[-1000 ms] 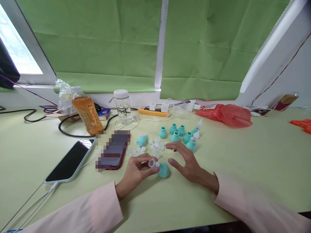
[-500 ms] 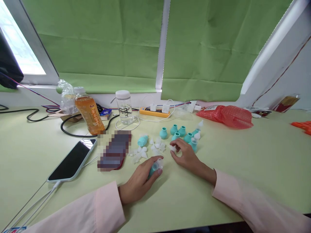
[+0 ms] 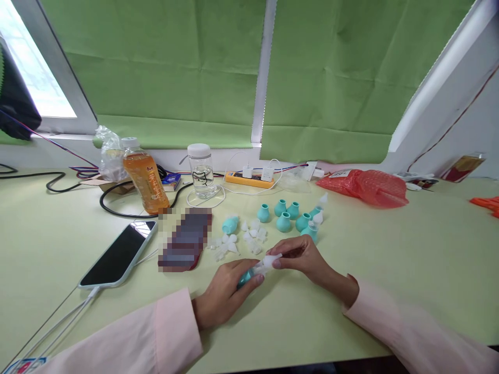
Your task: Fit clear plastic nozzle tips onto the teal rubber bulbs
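Low over the table, my left hand (image 3: pixel 228 288) is wrapped round a teal rubber bulb (image 3: pixel 245 279) with a clear collar at its mouth. My right hand (image 3: pixel 302 254) pinches a white pointed nozzle tip (image 3: pixel 270 261) between thumb and fingers, its wide end against the collar. Whether the two parts are joined I cannot tell. Beyond my hands lie loose white tips and clear collars (image 3: pixel 254 229). A teal bulb (image 3: pixel 230 225) lies on its side near them. Several open-mouthed teal bulbs (image 3: pixel 284 222) stand farther right, and some beside them carry clear or white parts.
To the left are a phone (image 3: pixel 119 254) on a charging cable and a dark red, pixelated phone-shaped object (image 3: pixel 187 239). Behind stand an orange drink bottle (image 3: pixel 145 182), a clear jar (image 3: pixel 201 174) and a yellow power strip (image 3: pixel 249 180). A red bubble-wrap bag (image 3: pixel 366 187) lies back right.
My right hand has brought the white tip down and left from beside the standing bulbs to the collar of the bulb in my left hand. My left hand has barely moved.
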Available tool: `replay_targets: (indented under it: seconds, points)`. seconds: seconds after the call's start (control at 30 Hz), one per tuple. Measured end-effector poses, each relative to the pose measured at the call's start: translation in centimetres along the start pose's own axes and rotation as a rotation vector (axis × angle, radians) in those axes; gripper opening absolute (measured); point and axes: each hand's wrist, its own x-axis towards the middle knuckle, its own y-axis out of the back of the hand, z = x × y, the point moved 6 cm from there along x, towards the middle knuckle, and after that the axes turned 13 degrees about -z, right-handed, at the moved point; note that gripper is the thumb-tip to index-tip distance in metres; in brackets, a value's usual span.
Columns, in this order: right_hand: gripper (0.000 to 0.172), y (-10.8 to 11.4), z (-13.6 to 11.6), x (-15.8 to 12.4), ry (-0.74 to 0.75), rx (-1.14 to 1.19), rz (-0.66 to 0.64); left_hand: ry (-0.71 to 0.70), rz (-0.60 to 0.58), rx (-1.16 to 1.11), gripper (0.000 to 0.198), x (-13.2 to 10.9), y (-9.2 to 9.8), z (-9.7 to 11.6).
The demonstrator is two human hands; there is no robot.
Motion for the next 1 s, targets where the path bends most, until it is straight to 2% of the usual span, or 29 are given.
replay_targets:
  seconds: [0.47, 0.67, 0.8, 1.0]
  points:
    - [0.017, -0.6, 0.9, -0.3, -0.099, 0.049, 0.001, -0.005, 0.035, 0.066, 0.028, -0.2, 0.0, -0.1]
    - [0.015, -1.2, 1.4, -0.4, -0.163, 0.122, -0.045, -0.059, 0.066, 0.234, 0.028, -0.5, -0.2, 0.4]
    - [0.010, -1.4, 1.5, -0.4, -0.125, 0.157, 0.013, -0.069, 0.086, 0.263, 0.027, -0.7, -0.2, 0.6]
    - [0.010, -1.8, 1.2, -0.5, -0.028, 0.141, 0.107, -0.040, 0.108, 0.088, 0.024, -0.5, 0.2, 0.1]
